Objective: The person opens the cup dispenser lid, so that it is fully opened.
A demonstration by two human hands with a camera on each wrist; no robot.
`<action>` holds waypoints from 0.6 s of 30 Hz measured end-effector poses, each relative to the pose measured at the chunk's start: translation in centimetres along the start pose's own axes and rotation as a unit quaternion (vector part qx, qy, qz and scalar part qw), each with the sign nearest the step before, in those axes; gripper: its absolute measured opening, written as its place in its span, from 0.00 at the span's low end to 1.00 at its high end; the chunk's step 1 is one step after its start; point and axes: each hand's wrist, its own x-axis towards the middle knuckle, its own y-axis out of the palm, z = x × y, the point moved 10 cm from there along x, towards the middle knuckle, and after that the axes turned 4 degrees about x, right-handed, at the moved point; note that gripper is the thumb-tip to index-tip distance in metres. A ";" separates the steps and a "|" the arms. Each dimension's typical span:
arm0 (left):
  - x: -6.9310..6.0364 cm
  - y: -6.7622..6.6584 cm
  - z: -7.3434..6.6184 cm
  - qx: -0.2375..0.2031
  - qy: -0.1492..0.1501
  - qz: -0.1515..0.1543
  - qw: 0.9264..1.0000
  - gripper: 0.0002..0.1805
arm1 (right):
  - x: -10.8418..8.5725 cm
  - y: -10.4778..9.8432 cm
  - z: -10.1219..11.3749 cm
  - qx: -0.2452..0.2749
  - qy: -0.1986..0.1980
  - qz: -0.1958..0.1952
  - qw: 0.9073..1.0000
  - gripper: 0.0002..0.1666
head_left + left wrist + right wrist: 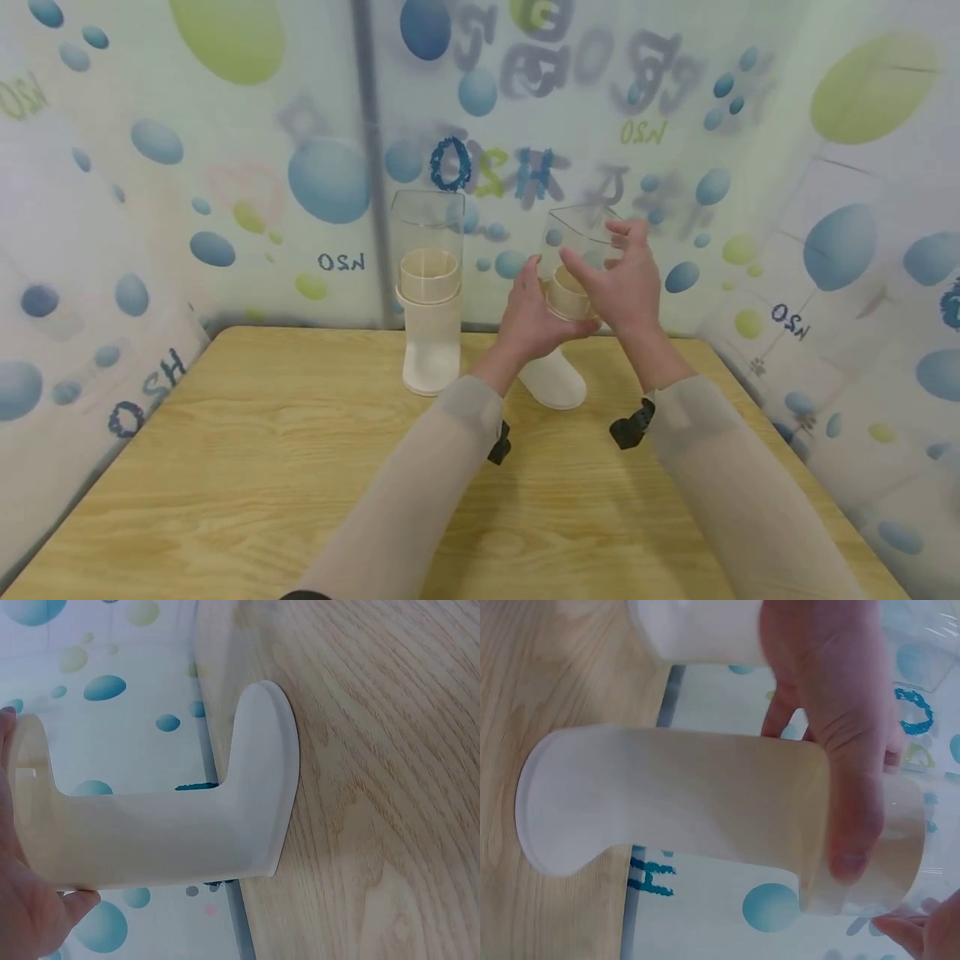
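Cloth sleeves (420,500), smooth boot-shaped stand (161,836)

From my end I read a big mirrored sign (491,171), "H2O", on the back curtain (288,242), and a reversed "H2O" mark (146,392) on the left curtain (75,292). Smaller reversed lettering (341,262) looks like "N2O" or "H2O". The grey characters (540,58) up top are too blurred for me.

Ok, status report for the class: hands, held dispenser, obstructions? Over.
Left hand gripping cream dispenser near its top. Right hand at its clear container, grip unclear. Second dispenser to the left, apparently not blocking.
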 end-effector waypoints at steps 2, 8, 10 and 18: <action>0.1 -0.1 0.0 -0.001 0.004 -0.001 1.000 0.76 | 0.0 0.1 0.3 -0.026 -0.002 0.005 1.000 0.50; 0.1 -0.2 0.2 0.000 -0.003 0.008 1.000 0.77 | 0.2 -0.2 0.5 -0.045 0.003 0.007 0.999 0.50; 0.0 -0.2 0.2 0.001 -0.007 0.010 1.000 0.77 | 0.1 -0.3 0.3 -0.036 0.011 0.008 0.999 0.50; -0.3 -0.3 0.2 -0.007 0.000 0.013 1.000 0.77 | -0.1 -0.5 1.5 -0.089 -0.028 0.002 0.996 0.47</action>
